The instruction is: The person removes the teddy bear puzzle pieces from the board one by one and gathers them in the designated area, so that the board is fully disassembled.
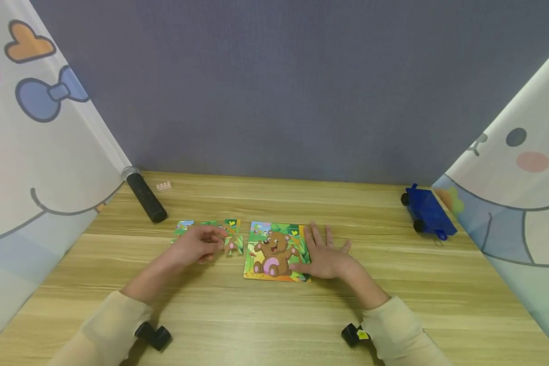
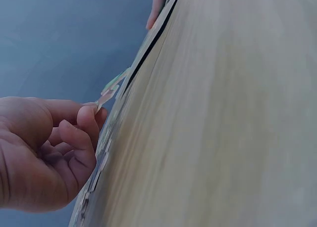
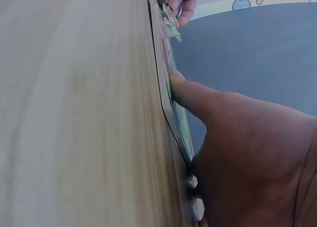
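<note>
A square bear puzzle board [image 1: 271, 254] lies flat on the table in the head view. My right hand [image 1: 326, 255] rests on its right side with fingers spread; in the right wrist view the thumb [image 3: 179, 88] presses on the picture's surface. Left of the board, my left hand [image 1: 200, 245] pinches a puzzle piece [image 1: 232, 246] between thumb and fingers. The left wrist view shows the piece [image 2: 108, 92] tilted up at the fingertips. Other loose puzzle pieces [image 1: 185, 225] lie under and behind the left hand, partly hidden by it.
A black microphone [image 1: 147, 198] lies at the back left, beside a small pink toy brick [image 1: 163, 186]. At the back right stands a blue toy cart [image 1: 427, 211] with black wheels. A grey partition [image 1: 274, 91] rises behind the wooden table [image 1: 256, 320], with cartoon-printed panels on both sides.
</note>
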The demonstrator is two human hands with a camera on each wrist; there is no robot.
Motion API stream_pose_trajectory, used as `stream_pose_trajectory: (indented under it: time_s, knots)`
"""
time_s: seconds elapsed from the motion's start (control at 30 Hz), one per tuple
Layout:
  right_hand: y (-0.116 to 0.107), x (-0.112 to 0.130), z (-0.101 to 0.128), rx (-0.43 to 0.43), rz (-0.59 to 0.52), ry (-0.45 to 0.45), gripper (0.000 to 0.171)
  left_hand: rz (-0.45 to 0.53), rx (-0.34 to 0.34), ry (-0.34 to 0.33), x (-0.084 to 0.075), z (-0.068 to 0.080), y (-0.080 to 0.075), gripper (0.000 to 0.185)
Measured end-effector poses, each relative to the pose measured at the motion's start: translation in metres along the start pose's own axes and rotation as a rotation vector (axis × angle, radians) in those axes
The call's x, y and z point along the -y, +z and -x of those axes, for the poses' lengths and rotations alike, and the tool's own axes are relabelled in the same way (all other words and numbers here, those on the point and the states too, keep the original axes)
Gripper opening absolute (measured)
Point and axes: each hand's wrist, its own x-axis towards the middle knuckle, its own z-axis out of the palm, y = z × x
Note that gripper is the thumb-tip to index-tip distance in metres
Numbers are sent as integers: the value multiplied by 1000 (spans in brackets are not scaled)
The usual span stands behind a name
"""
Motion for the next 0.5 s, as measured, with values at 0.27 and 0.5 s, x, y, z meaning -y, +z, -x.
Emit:
stream_pose_trajectory:
  time_s: [0.27,0.5]
  knots:
    - [1,-1,-2,0,3,-1,115,-46,10,18,3,4,-9,35]
    - [1,-1,-1,3,6,-2,115,-72,7,19,3,5,-10,34]
